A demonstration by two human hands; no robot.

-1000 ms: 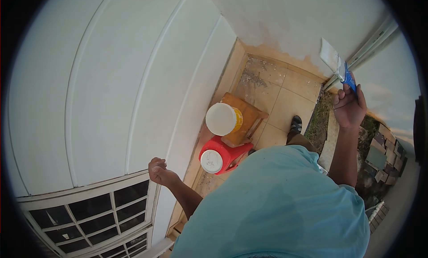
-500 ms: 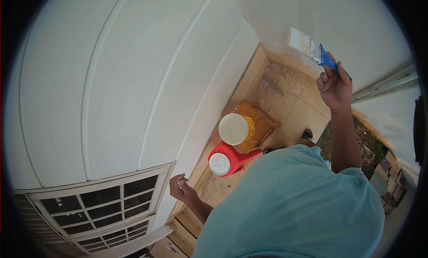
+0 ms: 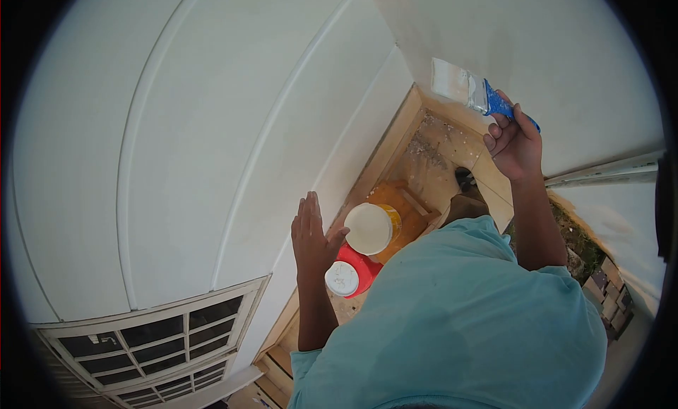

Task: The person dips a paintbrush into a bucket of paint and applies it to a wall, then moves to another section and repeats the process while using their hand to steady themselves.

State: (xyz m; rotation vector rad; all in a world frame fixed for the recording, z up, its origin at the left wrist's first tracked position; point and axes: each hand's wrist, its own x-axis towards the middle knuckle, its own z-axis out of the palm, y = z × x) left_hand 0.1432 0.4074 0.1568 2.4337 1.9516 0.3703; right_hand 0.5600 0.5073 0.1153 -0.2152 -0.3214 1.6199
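Note:
My right hand [image 3: 518,144] is closed round the blue handle of a wide paintbrush [image 3: 455,84], whose pale, paint-coated bristles point left along the white wall [image 3: 565,49]. My left hand [image 3: 311,229] is raised with its fingers stretched out and nothing in it, overlapping the white panelled wall [image 3: 282,155] in this view. Just right of that hand, a yellow bucket [image 3: 397,225] with a broad off-white top stands on an orange-brown wooden stool [image 3: 387,193]. Below it, partly hidden by my shirt, is a red container [image 3: 364,271] with a paint-smudged white lid [image 3: 342,278].
A white-framed window [image 3: 155,338] with dark panes is at lower left. Paint-spattered tiles [image 3: 431,147] cover the corner floor, where my shoe [image 3: 465,177] shows. A pale frame edge [image 3: 607,170] juts in at right, beside stacked blocks [image 3: 611,292] and grassy ground.
My left hand has risen and its curled fingers have straightened. The paintbrush in my right hand has shifted left and slightly down in view. My foot has stepped toward the corner.

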